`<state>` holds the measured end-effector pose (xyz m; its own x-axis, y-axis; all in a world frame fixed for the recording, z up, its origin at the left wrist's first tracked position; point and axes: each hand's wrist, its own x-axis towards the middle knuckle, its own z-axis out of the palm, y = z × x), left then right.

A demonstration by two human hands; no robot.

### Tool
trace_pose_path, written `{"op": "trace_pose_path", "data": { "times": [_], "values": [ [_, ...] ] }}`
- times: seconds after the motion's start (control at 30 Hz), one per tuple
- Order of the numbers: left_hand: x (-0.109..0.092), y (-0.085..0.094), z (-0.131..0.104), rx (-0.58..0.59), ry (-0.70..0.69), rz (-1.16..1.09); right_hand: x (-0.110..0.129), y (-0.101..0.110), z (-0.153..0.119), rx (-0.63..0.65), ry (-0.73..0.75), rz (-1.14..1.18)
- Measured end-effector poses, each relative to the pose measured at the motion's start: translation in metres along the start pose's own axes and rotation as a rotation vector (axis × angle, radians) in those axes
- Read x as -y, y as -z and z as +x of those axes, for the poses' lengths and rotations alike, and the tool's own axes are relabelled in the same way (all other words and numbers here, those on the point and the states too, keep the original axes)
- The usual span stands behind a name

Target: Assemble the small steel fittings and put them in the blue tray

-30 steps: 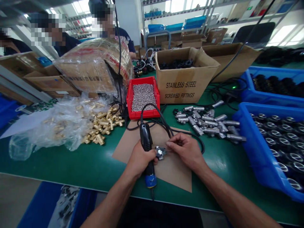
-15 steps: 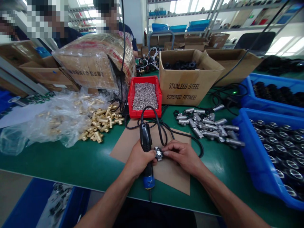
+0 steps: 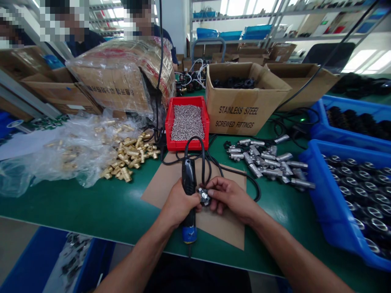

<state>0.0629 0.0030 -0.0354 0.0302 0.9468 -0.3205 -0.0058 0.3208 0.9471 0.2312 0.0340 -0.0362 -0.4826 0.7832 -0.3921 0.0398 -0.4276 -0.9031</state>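
Observation:
My left hand (image 3: 182, 202) is closed round a black electric screwdriver (image 3: 189, 179), whose blue end and bit point down toward the table's front edge. Its thumb and fingertips also touch a small black and silver part (image 3: 204, 197). From the other side, the fingers of my right hand (image 3: 227, 196) pinch that same part. Under both hands lies a sheet of brown cardboard (image 3: 224, 228) on the green table (image 3: 122, 211).
Behind the hands stands a red bin (image 3: 187, 145) of small metal pieces. Brass fittings (image 3: 125, 173) lie at the left, metal cylinders (image 3: 269, 162) at the right. Blue crates (image 3: 324, 211) flank the right side. Cartons (image 3: 241, 114) and people (image 3: 146, 28) are farther back.
My right hand's fingers have curled further round the near side of the small part. The screwdriver has tilted slightly, its lower end shifting left.

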Motion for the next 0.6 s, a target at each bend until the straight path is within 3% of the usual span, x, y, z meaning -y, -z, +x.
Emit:
{"op": "trace_pose_path", "data": {
  "times": [0.33, 0.6],
  "values": [
    [-0.002, 0.001, -0.004, -0.048, 0.027, 0.036, -0.001, 0.0, -0.004, 0.098, 0.032, -0.032],
    [0.002, 0.001, -0.003, -0.048, 0.014, -0.03, -0.013, 0.005, 0.002, 0.06, 0.059, -0.06]
  ]
}}
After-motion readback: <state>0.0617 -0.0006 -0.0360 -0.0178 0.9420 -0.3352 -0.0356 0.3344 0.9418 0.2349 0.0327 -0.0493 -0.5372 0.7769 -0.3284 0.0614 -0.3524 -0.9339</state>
